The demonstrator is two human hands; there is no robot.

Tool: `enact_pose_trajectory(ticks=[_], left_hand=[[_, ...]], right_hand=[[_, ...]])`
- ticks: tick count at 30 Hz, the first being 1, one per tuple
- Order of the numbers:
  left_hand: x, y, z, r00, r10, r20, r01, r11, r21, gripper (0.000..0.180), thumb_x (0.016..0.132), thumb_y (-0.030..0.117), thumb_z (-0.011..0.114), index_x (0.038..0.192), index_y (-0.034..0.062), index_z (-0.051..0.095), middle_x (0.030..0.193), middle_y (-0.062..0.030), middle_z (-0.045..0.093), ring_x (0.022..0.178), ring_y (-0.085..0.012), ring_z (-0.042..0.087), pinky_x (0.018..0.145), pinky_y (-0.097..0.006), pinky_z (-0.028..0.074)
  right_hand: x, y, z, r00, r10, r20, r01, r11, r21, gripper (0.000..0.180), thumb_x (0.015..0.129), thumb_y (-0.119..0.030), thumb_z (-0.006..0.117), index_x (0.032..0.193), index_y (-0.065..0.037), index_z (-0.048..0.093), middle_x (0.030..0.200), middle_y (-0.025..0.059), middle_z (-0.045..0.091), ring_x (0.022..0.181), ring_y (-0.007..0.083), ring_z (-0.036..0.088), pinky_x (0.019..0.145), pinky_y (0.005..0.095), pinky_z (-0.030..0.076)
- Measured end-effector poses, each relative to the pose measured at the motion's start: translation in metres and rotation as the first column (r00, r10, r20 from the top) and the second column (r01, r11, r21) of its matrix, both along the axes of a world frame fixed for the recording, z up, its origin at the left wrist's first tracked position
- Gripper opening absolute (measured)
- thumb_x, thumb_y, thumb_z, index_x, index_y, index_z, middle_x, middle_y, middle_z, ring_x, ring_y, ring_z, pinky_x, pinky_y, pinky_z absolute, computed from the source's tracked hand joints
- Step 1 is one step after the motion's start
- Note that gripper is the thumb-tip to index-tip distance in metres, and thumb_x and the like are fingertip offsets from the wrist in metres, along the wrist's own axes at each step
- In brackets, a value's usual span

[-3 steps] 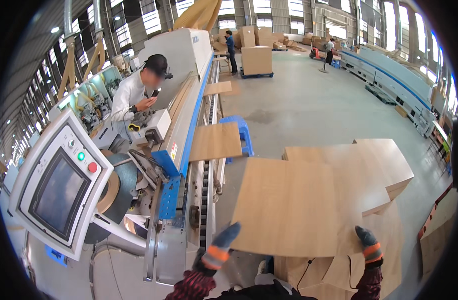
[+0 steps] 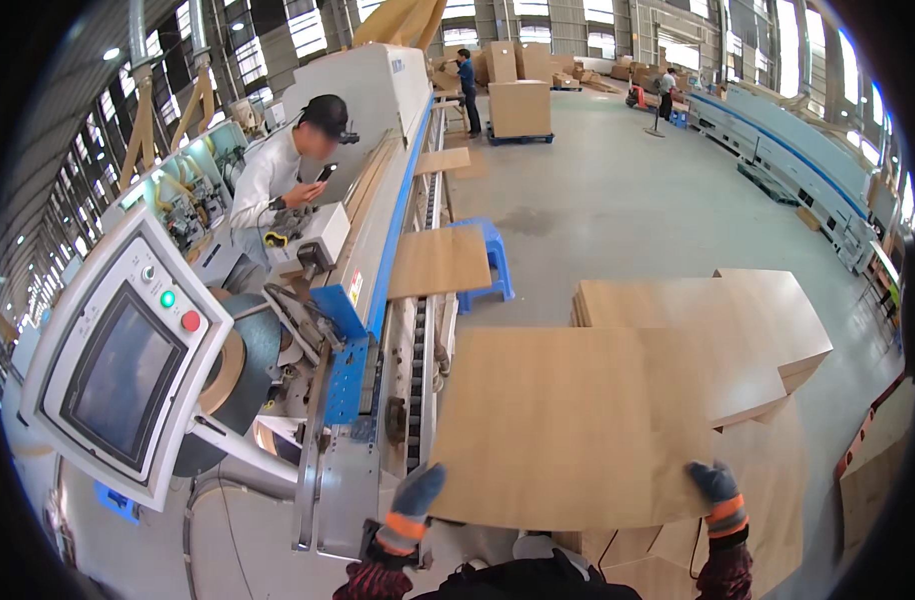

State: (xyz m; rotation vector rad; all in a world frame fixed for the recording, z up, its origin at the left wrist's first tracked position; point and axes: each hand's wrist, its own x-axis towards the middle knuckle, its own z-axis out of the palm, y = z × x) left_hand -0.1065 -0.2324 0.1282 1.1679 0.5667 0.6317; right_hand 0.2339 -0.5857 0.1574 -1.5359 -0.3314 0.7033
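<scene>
A wide, light wood-grain panel point(image 2: 548, 420) is held level in front of me. My left hand point(image 2: 416, 498), in a grey and orange work glove, grips its near left corner. On the near right edge, my right hand point(image 2: 716, 488) is closed in a matching glove. The fingers under the panel are hidden. Beneath and beyond it, stacks of similar boards point(image 2: 763, 320) stand to the right. Left of the panel runs the machine's roller track point(image 2: 419, 385), apart from my left hand.
A control console point(image 2: 128, 360) stands at left. Behind the machine, a person point(image 2: 278, 165) holds a phone. Another panel point(image 2: 443, 262) sticks out from the machine, over a blue stool point(image 2: 500, 265). Farther off are a carton stack point(image 2: 520, 110) and a second long machine point(image 2: 778, 145).
The panel has moved left, closer to the roller track, and slightly toward me. Both hands have gone left with it, still gripping. The view has also shifted a little.
</scene>
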Motion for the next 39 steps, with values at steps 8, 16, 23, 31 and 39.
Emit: enact_pose_trajectory(ticks=[8,16,23,31,39], left_hand=[[-0.137,-0.014,-0.069,0.611,0.482,-0.629,-0.509,0.847,0.154,0.040,0.087,0.033,0.063,0.106,-0.0024,0.065,0.088,-0.0076,0.068,0.083,-0.0166,0.062,0.076,-0.031,0.050],[-0.147,-0.023,-0.075,0.498,0.842,-0.205,-0.120,0.301,0.946,0.050,0.075,0.030,0.061,0.116,0.0012,0.057,0.118,-0.0273,0.052,0.110,-0.0462,0.047,0.094,-0.051,0.039],[-0.079,-0.016,-0.097,0.559,0.686,-0.466,0.319,0.342,0.884,0.054,0.080,0.040,0.059,0.124,0.0093,0.052,0.129,-0.0229,0.046,0.122,-0.0440,0.038,0.103,-0.057,0.027],[-0.012,0.072,-0.077,0.633,0.651,-0.420,0.242,0.350,0.905,0.047,0.080,0.036,0.055,0.111,0.0004,0.056,0.121,-0.0253,0.047,0.117,-0.0444,0.039,0.103,-0.051,0.026],[0.041,0.141,-0.094,0.633,0.708,-0.314,0.241,0.205,0.949,0.045,0.083,0.040,0.051,0.105,0.0010,0.055,0.112,-0.0220,0.045,0.113,-0.0416,0.038,0.100,-0.051,0.028]], right_hand=[[-0.113,0.107,0.016,0.967,0.178,-0.181,-0.190,0.980,-0.052,0.026,0.084,-0.009,0.066,0.108,0.002,0.062,0.094,0.0054,0.066,0.080,0.0133,0.061,0.071,0.0278,0.050],[-0.181,0.177,-0.098,0.915,0.231,-0.330,-0.270,0.960,-0.077,0.030,0.085,-0.014,0.066,0.111,0.001,0.061,0.096,0.0057,0.066,0.080,0.0147,0.062,0.073,0.0282,0.051],[-0.191,0.225,-0.184,0.970,0.161,-0.181,-0.171,0.985,-0.036,0.029,0.084,-0.020,0.068,0.104,0.001,0.063,0.093,0.0077,0.067,0.079,0.0151,0.063,0.069,0.0293,0.051],[-0.125,0.309,-0.188,0.926,0.148,-0.349,-0.126,0.988,0.085,0.029,0.084,-0.019,0.069,0.103,0.001,0.065,0.093,0.0045,0.066,0.076,0.0127,0.061,0.068,0.0288,0.050],[-0.073,0.371,-0.189,0.979,0.166,0.118,-0.177,0.981,0.084,0.031,0.087,-0.023,0.063,0.108,0.000,0.061,0.090,0.0045,0.064,0.080,0.0162,0.059,0.073,0.0299,0.047]])
